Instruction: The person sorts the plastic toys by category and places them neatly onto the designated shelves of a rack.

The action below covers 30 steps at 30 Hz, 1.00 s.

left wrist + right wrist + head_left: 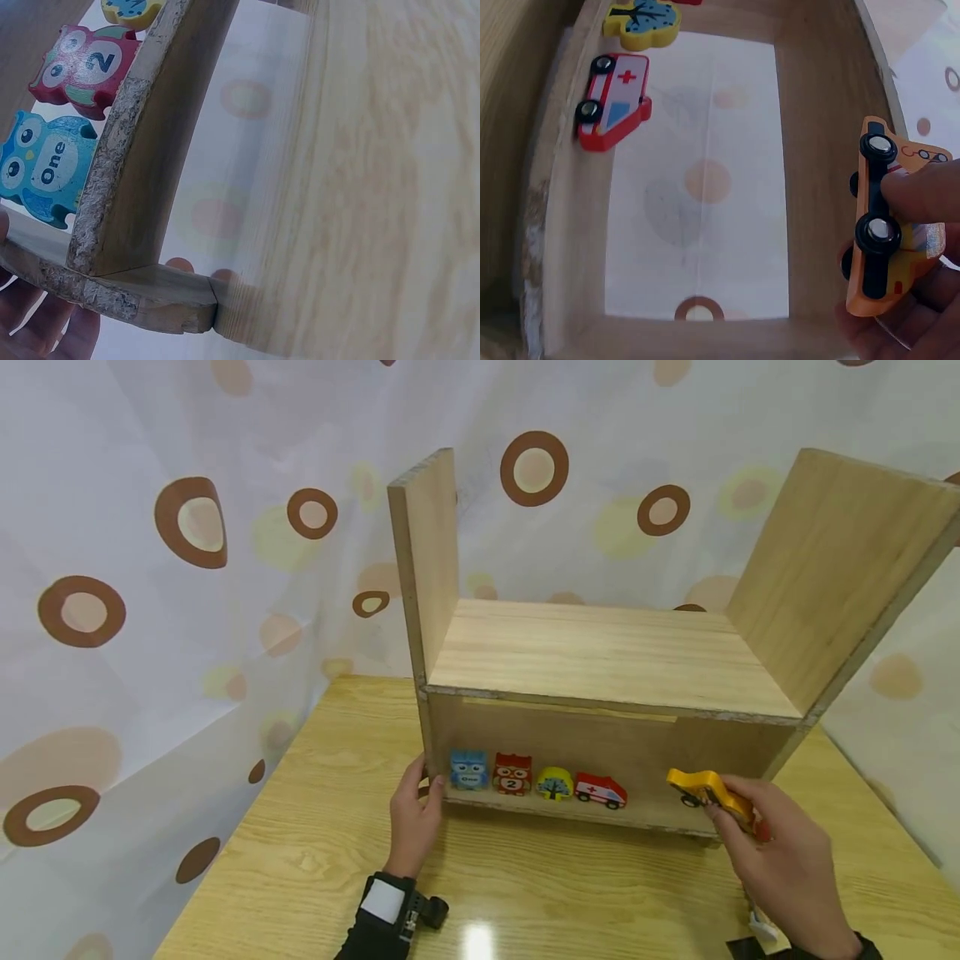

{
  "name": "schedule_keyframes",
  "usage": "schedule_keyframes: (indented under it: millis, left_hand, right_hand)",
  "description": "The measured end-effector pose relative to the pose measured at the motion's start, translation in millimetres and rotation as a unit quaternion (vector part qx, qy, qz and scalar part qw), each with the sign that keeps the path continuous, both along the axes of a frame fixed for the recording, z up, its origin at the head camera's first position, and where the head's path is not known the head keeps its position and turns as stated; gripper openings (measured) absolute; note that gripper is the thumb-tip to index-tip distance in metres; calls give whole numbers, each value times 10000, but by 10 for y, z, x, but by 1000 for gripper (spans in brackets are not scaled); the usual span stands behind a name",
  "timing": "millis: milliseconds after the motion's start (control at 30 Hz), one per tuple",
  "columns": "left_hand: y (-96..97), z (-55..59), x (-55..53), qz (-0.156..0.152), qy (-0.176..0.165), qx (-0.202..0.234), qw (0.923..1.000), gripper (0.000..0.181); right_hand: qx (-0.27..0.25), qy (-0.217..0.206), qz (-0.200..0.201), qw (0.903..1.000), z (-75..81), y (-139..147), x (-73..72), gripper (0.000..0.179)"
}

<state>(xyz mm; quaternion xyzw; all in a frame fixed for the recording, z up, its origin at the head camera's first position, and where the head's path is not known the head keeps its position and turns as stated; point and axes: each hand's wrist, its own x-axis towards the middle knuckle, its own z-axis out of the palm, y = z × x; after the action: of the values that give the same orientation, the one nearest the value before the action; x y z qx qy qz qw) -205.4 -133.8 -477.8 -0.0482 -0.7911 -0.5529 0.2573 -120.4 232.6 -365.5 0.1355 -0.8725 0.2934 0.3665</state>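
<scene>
A wooden shelf [615,652] stands on the table, its lower compartment facing me. My left hand [417,818] holds the shelf's left side panel near the bottom; in the left wrist view its fingers [45,326] lie behind that panel. Along the lower board, from left to right, stand a blue owl block [468,770], a red owl block [513,774], a yellow tree block [555,783] and a red-and-white toy ambulance [601,790]. My right hand [787,852] pinches a yellow-orange toy car [889,225] with black wheels, in front of the compartment's right part.
The wood-grain table [300,852] extends to the left and front of the shelf. A patterned cloth [247,527] hangs behind and at the sides. Upright side panels [840,568] rise above the upper board. A small white-and-black item [763,928] lies near my right wrist.
</scene>
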Motion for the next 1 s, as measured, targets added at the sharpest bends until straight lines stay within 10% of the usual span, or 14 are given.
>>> schedule_keyframes:
  millis: [433, 1000]
  left_hand:
    - [6, -9, -4, -27, -53, -43, 10000, 43]
    - [1, 4, -4, 10, -133, -86, 9999, 43]
  right_hand:
    - [392, -806, 149, 9959, -118, -225, -524, 36]
    - [124, -1486, -211, 9886, -367, -181, -753, 29]
